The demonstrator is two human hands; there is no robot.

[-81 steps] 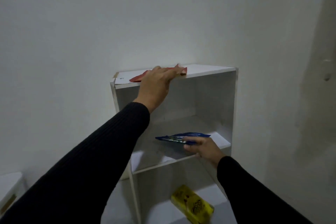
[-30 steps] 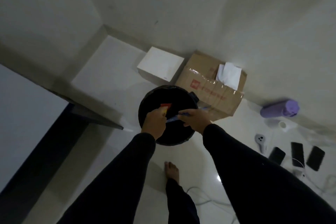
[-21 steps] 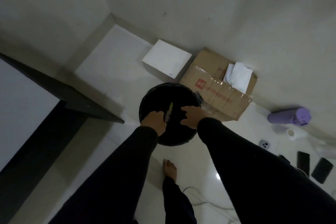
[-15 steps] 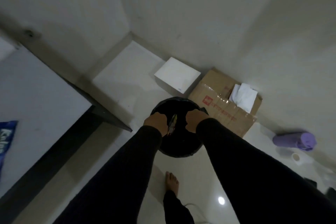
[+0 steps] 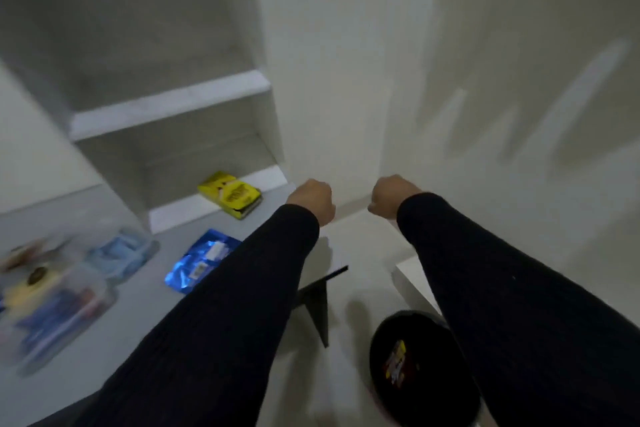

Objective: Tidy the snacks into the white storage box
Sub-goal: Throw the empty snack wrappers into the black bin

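My left hand (image 5: 311, 199) and my right hand (image 5: 391, 196) are held out in front of me, fingers curled in, with nothing visible in either. A yellow snack packet (image 5: 230, 194) lies on the bottom shelf of the white shelf unit (image 5: 169, 106), just left of my left hand. A shiny blue foil packet (image 5: 202, 262) lies on the grey table (image 5: 145, 315) beside my left forearm. At the far left, blurred, stands a pale translucent storage box (image 5: 52, 295) holding several snacks.
A black bin (image 5: 415, 381) stands on the floor at the lower right, partly behind my right arm, with a red and yellow wrapper (image 5: 396, 362) inside. The table's dark corner (image 5: 322, 295) juts toward it. White walls close off the right side.
Both hands held wrappers over the black bin and let them go into it. The view has swung up and left to the table and shelf, and both hands are now raised with nothing in them.
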